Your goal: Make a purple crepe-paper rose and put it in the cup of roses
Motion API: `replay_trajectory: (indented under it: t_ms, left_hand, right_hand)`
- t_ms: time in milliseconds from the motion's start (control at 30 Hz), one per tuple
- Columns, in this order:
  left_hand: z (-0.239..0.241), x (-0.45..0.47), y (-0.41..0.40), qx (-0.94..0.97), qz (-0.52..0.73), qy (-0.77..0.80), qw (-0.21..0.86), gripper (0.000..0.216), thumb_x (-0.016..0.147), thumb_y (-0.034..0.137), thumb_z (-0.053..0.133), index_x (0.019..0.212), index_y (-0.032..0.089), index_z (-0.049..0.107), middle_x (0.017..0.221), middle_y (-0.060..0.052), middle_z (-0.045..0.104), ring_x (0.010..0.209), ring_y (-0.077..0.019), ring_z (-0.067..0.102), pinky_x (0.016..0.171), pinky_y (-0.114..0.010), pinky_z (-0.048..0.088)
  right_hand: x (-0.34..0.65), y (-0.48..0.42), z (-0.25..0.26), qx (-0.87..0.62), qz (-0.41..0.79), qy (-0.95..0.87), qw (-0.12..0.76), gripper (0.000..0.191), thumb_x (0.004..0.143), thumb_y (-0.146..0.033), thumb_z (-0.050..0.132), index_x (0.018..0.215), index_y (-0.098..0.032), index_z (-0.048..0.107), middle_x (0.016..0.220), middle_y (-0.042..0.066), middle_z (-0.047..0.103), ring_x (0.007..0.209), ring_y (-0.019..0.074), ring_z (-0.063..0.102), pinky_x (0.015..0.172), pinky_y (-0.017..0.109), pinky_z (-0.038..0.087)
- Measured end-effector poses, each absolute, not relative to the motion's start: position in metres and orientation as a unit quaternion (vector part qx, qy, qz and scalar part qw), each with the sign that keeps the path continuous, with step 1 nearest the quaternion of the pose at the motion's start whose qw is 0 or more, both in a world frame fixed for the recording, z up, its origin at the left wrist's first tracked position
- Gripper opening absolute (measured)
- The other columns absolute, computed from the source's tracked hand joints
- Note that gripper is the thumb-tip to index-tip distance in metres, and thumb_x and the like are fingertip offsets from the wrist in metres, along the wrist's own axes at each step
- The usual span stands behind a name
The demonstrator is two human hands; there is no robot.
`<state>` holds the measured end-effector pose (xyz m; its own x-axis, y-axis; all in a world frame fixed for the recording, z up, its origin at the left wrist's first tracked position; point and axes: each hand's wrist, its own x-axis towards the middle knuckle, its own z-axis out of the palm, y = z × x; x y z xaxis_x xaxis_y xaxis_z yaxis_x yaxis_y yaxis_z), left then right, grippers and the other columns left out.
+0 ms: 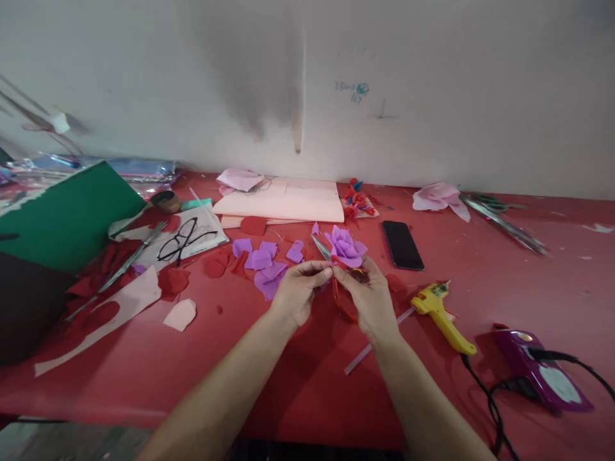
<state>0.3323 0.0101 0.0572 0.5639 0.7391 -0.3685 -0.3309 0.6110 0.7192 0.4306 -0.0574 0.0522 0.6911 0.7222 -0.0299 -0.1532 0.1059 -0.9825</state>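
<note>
A purple paper flower (346, 246) with ruffled petals rises just above my fingertips, over the middle of the table. My right hand (369, 296) is closed around its base, thumb and fingers pinched. My left hand (302, 291) is closed too, thumb and forefinger pressed together at the flower's lower edge. A pair of scissors (321, 247) shows a pointed blade left of the flower and a red handle below, between the hands; whether they lie on the table or are held I cannot tell. Loose purple paper petals (262, 259) are scattered beside my left hand.
Right of my hands lie a yellow glue gun (444, 320), a purple power strip (542, 371) with black cords, and a black phone (402, 245). Pink paper sheets (283, 200), red flowers (358, 203) and eyeglasses (180, 241) lie farther back. A green board (81, 208) stands left.
</note>
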Motion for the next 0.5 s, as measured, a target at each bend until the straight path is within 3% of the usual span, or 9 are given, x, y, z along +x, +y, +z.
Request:
replay_trajectory:
  t_ms: [233,500]
  left_hand:
    - [0.0593,0.3309,0.0119,0.272,0.29,0.326,0.858,0.031,0.048,0.02,0.084,0.069,0.015,0.062,0.063,0.003,0.057,0.054,-0.0059,0.05,0.059,-0.023,0.044]
    - [0.0544,0.333,0.0099,0.302,0.305,0.337,0.838,0.029,0.051,0.022,0.081,0.072,0.015,0.062,0.067,0.002,0.058,0.056,-0.0065,0.049,0.053,-0.021,0.039]
  right_hand:
    - [0.4323,-0.0571,0.053,-0.492,0.44,-0.196,0.725,0.02,0.064,-0.027,0.076,0.082,-0.022,0.07,0.082,0.0,0.071,0.08,0.0157,0.065,0.081,0.028,0.048]
    - [0.4303,-0.0561,0.0488,-0.512,0.417,-0.179,0.729,0.012,0.064,-0.025,0.078,0.073,-0.021,0.072,0.074,-0.001,0.072,0.073,0.0135,0.065,0.081,0.029,0.048]
